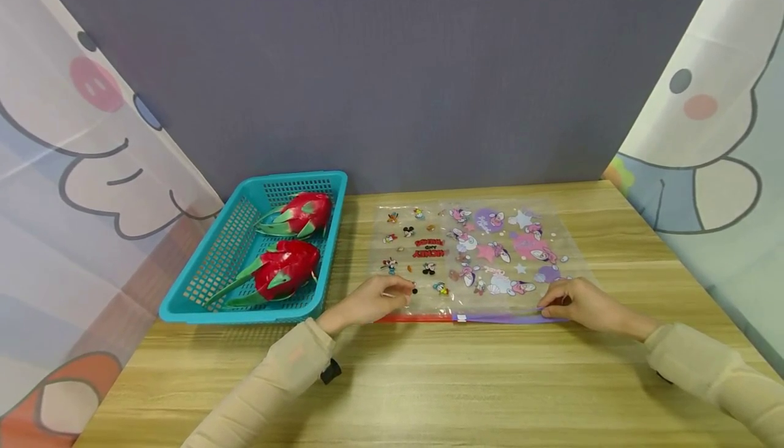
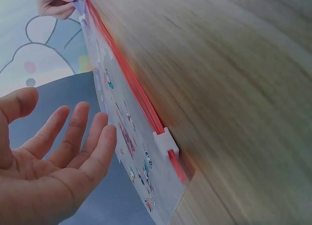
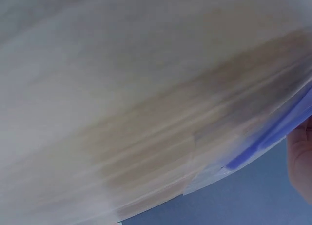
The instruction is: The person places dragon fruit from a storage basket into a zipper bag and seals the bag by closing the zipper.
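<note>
Two clear zipper bags lie side by side on the wooden table. The left bag [image 1: 401, 250], with small cartoon mice and ducks on it, has a red zipper strip [image 1: 422, 318]. Pink and purple cartoon prints cover the right bag [image 1: 514, 250], which has a purple zipper strip [image 1: 508, 318]. Over the near part of the red-strip bag is my left hand [image 1: 376, 298]; the left wrist view shows its fingers spread and holding nothing, beside a white slider [image 2: 166, 140]. My right hand [image 1: 578, 305] pinches the right end of the purple strip between thumb and fingers.
A turquoise plastic basket [image 1: 245, 313] stands on the left of the table [image 1: 465, 393]. Inside are two red dragon fruits, the far one [image 1: 309, 211] and the near one [image 1: 288, 271], with green leaf tips. A grey panel [image 1: 398, 73] rises behind the table.
</note>
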Demonstrator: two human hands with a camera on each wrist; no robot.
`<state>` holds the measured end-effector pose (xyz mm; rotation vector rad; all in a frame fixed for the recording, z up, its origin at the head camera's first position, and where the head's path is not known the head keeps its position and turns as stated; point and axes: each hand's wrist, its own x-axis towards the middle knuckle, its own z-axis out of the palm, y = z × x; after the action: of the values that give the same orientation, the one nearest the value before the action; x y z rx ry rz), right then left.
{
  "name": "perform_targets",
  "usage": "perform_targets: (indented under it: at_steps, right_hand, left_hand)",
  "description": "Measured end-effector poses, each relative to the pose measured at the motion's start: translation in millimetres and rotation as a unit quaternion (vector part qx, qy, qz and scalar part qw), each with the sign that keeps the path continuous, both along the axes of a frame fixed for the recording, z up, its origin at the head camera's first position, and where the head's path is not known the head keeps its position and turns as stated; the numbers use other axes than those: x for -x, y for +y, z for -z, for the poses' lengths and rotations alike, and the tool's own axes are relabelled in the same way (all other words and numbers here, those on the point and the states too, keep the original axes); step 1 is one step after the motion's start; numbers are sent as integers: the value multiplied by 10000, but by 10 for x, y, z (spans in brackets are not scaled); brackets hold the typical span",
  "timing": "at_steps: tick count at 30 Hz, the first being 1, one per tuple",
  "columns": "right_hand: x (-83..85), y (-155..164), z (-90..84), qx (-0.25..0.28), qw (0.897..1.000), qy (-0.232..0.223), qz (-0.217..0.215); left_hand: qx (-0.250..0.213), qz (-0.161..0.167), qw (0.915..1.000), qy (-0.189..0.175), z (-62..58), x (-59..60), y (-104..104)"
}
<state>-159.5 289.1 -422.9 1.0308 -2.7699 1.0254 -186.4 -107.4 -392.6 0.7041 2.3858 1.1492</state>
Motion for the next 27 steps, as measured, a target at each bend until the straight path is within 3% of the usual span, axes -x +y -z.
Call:
perform_targets:
  at_steps: [5,19,27]
  right_hand:
    - [-7,-27,-27,68,10000,-17,10]
    - [18,-150,-211,166,9964,-457,698]
    - [30,-344,-337,334,9843,-1057,1377]
  left_hand:
    - [-22,-4,10000,-34,27,1,-12]
    - [-143,-82,9999,20,-51,17,-9]
    - [-799,-752,9928,484,-74,45,121]
